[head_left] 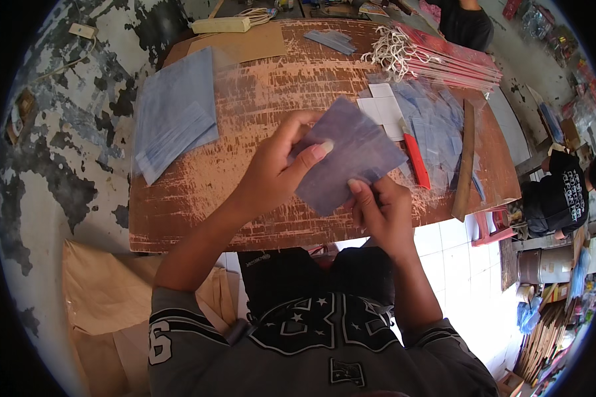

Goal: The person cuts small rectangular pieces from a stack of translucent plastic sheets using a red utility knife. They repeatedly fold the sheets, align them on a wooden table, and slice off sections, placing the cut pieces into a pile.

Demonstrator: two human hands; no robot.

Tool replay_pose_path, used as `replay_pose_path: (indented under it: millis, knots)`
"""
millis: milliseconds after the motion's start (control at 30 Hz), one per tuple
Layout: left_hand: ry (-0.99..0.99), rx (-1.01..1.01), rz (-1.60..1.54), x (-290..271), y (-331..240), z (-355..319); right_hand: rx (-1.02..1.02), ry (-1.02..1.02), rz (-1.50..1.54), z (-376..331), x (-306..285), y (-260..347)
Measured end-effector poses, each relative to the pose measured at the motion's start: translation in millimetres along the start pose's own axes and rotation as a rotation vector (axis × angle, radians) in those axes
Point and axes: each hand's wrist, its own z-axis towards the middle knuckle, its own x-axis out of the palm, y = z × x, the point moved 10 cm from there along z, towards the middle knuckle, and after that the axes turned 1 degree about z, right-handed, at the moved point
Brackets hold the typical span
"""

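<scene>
A thin purple-grey sheet (354, 155) is held above the worn brown table (258, 99). My left hand (278, 165) grips its left edge, thumb pressed flat on top. My right hand (379, 208) pinches its lower right corner. Both hands hover over the table's near edge, just in front of my chest.
A stack of bluish sheets (172, 119) lies at the table's left. Loose clear-blue pieces and white squares (420, 112) lie at right, with a red-handled knife (415, 159) and a wooden strip (465, 162). Red bags with white cord handles (444, 56) sit at the back. A person in black (563, 192) crouches at right.
</scene>
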Motion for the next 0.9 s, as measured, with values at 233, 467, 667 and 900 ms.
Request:
replay_pose_path:
  millis: [233, 467, 667, 900]
  knots:
    - [-0.094, -0.061, -0.146, -0.9, -1.9, -17.7, 0.218, 0.018, 0.486, -1.4, 2.5, -27.5]
    - [-0.142, -0.027, -0.166, 5.6, 3.7, -27.5, 0.286, 0.093, 0.517, -9.1, -2.8, -29.1]
    - [-0.087, -0.079, -0.049, 6.6, 1.1, -19.7, 0.310, 0.176, 0.464, -14.9, 1.1, -24.7]
    - [-0.080, 0.063, 0.019, 14.7, -12.4, -15.0, 0.318, 0.261, 0.336, -22.9, 6.6, -13.7]
